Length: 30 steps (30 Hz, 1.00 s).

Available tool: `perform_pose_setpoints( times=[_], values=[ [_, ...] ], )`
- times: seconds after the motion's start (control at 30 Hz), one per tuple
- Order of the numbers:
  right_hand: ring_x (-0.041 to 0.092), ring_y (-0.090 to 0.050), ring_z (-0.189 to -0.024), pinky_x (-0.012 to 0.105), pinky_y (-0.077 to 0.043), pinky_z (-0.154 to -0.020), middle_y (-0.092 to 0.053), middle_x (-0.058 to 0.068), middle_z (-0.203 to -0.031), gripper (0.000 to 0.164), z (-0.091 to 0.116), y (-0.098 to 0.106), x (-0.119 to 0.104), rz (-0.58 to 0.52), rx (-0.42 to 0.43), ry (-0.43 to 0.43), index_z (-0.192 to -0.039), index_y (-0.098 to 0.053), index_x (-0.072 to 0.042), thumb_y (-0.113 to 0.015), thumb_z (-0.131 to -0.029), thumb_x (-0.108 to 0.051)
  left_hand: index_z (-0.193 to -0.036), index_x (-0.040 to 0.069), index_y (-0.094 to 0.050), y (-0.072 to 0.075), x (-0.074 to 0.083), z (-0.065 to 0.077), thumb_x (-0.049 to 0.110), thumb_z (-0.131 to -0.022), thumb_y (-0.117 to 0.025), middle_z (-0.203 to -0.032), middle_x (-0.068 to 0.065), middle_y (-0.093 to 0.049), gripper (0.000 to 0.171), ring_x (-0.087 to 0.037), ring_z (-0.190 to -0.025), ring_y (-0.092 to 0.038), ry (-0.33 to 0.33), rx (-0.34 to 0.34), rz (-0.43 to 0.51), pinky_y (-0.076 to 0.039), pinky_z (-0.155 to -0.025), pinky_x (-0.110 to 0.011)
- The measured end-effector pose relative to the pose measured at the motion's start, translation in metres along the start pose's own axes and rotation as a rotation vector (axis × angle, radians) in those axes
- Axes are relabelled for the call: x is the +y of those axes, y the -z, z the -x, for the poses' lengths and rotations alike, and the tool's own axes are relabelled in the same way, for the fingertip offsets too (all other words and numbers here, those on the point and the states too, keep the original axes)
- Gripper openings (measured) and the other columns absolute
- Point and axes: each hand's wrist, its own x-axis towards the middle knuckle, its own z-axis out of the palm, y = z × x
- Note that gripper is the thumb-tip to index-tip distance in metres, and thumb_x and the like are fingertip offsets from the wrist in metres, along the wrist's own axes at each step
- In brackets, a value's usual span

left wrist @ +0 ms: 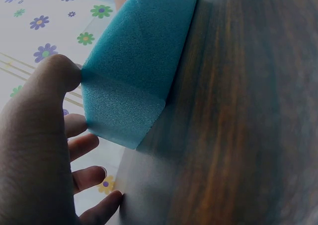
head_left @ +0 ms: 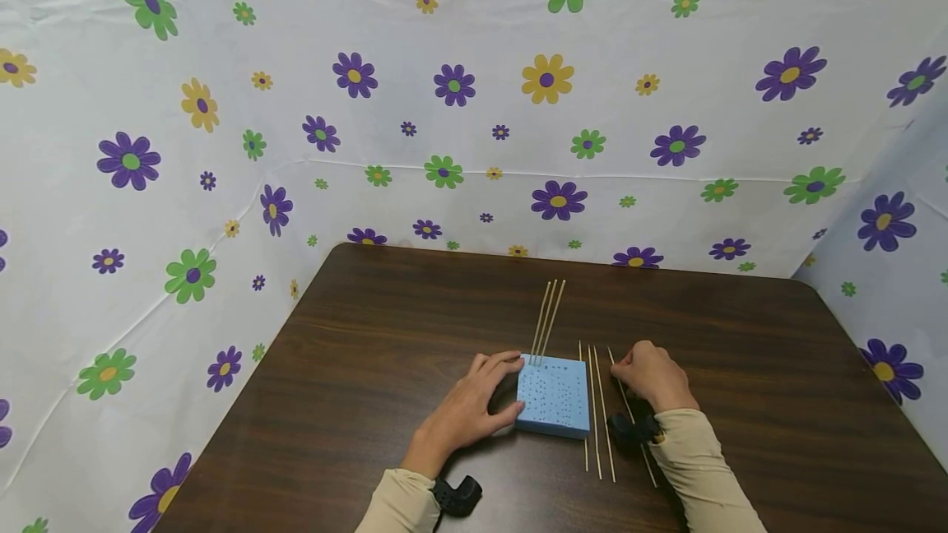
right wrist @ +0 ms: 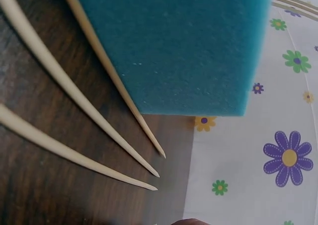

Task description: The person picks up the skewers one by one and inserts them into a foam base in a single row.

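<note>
A light blue foam block, its top dotted with small holes, lies on the table. Three wooden skewers stand in it near its far left corner. My left hand rests against the block's left side, index finger at the far corner and thumb nearer me; in the left wrist view its other fingers spread loosely below the block. To the right of the block, my right hand pinches a skewer near its far end. The right wrist view shows only a sliver of that hand at the bottom.
Three loose skewers lie roughly parallel on the table between the block and my right hand, their pointed ends showing in the right wrist view. The dark wooden table meets a flower-print cloth at its back and sides.
</note>
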Motion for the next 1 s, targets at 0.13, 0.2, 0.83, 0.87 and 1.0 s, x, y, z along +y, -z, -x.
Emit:
perform_pose_setpoints(
  times=[0.13,0.2,0.83,0.87,1.0],
  values=[
    [0.018,-0.069,-0.065,0.039,-0.057,-0.062,-0.074,0.011,-0.076,0.025,-0.002,0.004,0.005,-0.089,-0.032,0.01,-0.095,-0.074,0.006,-0.065,-0.097,-0.017,-0.156,0.024,-0.048,0.0,0.0,0.0,0.049,-0.103,-0.058,-0.163,0.003,-0.044,0.059,-0.015,-0.131,-0.048,-0.007,0.006,0.0,-0.055,-0.091,-0.046],
    [0.018,-0.07,-0.066,0.039,-0.06,-0.066,-0.075,0.013,-0.081,0.027,-0.005,0.006,0.009,-0.157,-0.056,0.014,-0.1,-0.073,0.01,-0.064,-0.098,-0.015,-0.156,0.024,-0.048,0.0,0.0,0.0,0.049,-0.103,-0.058,-0.163,0.003,-0.044,0.059,-0.015,-0.131,-0.048,-0.011,0.008,-0.002,-0.055,-0.09,-0.046],
    [0.012,-0.074,-0.075,0.03,-0.062,-0.07,-0.08,0.007,-0.097,0.04,-0.019,0.011,0.043,-0.576,-0.219,0.027,-0.131,-0.059,0.017,-0.058,-0.105,-0.014,-0.155,0.02,-0.048,0.001,0.001,-0.001,0.045,-0.103,-0.06,-0.163,-0.001,-0.044,0.059,-0.016,-0.129,-0.048,-0.015,0.004,0.008,-0.054,-0.095,-0.048],
    [0.012,-0.074,-0.076,0.03,-0.062,-0.07,-0.08,0.007,-0.098,0.043,-0.02,0.01,0.043,-0.59,-0.218,0.031,-0.134,-0.056,0.017,-0.059,-0.105,-0.014,-0.155,0.02,-0.048,0.001,0.001,-0.001,0.045,-0.103,-0.06,-0.163,-0.001,-0.044,0.059,-0.016,-0.129,-0.048,-0.016,0.004,0.009,-0.054,-0.095,-0.048],
    [0.013,-0.075,-0.079,0.03,-0.062,-0.073,-0.08,0.007,-0.101,0.049,-0.023,0.01,0.046,-0.674,-0.227,0.072,-0.14,-0.046,0.014,-0.062,-0.104,-0.015,-0.156,0.02,-0.048,0.001,0.001,-0.001,0.045,-0.103,-0.059,-0.163,0.0,-0.044,0.059,-0.016,-0.129,-0.048,-0.018,0.004,0.007,-0.053,-0.096,-0.047]
  ],
)
